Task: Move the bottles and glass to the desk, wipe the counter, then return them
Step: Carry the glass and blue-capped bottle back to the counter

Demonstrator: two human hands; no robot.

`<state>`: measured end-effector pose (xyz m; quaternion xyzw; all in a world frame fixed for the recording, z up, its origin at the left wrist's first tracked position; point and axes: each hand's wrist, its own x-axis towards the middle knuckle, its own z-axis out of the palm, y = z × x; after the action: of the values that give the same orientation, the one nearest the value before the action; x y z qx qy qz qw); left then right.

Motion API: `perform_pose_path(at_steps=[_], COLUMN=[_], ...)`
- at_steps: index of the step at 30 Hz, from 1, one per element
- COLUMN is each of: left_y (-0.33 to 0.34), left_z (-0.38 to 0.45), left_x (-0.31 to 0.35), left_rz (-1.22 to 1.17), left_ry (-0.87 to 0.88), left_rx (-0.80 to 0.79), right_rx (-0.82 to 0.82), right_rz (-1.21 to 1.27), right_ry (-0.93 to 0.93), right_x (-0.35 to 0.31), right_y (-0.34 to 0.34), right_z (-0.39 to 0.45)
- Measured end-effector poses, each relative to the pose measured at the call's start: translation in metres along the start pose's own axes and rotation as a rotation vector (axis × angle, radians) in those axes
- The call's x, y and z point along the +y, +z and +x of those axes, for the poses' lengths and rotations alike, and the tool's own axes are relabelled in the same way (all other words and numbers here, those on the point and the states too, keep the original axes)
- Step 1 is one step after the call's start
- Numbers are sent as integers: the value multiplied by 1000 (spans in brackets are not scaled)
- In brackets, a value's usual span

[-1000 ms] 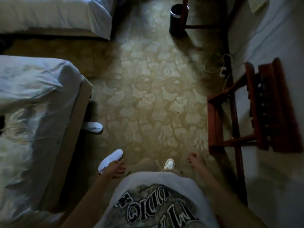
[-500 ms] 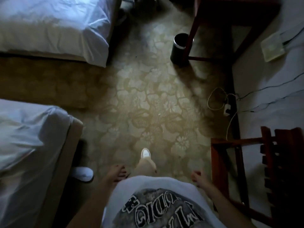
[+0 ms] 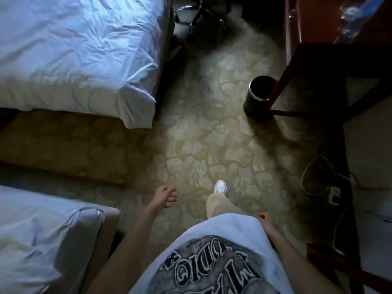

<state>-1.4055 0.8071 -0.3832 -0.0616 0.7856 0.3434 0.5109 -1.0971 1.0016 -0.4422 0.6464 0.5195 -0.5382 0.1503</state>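
Both hands are empty: the left hand (image 3: pixel 164 197) has loosely spread fingers, the right hand (image 3: pixel 264 218) curls beside the hip. A bottle (image 3: pixel 350 15) lies on the desk (image 3: pixel 314 22) beyond the bin (image 3: pixel 257 96). Likely walking between stations; next comes reaching the desk.

My left hand (image 3: pixel 164 197) hangs loose, fingers spread and empty; my right hand (image 3: pixel 263 219) curls beside my hip.

table (image 3: pixel 331 22): cut off by top and right edges, only a corner shows
bottle (image 3: pixel 352 15): on table, blurred, upper part out of frame, can't tell how many
office chair (image 3: pixel 201 11): only wheeled base visible
right hand (image 3: pixel 264 219): fingers partly behind shirt hem
near bed (image 3: pixel 42 240): cropped left and bottom
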Motion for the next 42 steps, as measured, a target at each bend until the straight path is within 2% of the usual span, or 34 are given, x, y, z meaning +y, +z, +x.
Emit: perform_pose_path(at_steps=[3,5,10,13,16,18,20,25,29,32,37,42], left_y=[-21,-33,-54,-59,-57,-51,-37,27,113,186,301,395], left_z=[33,50,118,184,247,278,299,336,354,354,326,297], left_x=[17,44,153,237,334,407,483,674,786,835,882,930], left_rz=[-116,-154,-219,-156,-71,26,153,400,567,631,641,693], left_ry=[-197,-266,-262,-211,-138,-85,3,240,346,433,528,568], left_rx=[65,95,133,100,34,-68,-177,-365,-526,-619,-821,-962], right_rx=[-36,-24,-24,14,66,131,236,552,834,1025,1230,1341], right_rz=[11,4,-42,-12,78,217,352,745,1051,1148,1222,1282], right_ry=[-88,-174,-335,-299,-152,-48,-33,-113,-171,-182,-145,-54], right_x=[-114,-194,-357,-409,-432,-442,-465,-554,-609,-627,-643,-640], right_y=[-12,-25,-50,-57,-62,-64,-72,-125,-188,-237,-322,-393], right_z=[48,69,131,170,201,211,216,221,231,254,285,308])
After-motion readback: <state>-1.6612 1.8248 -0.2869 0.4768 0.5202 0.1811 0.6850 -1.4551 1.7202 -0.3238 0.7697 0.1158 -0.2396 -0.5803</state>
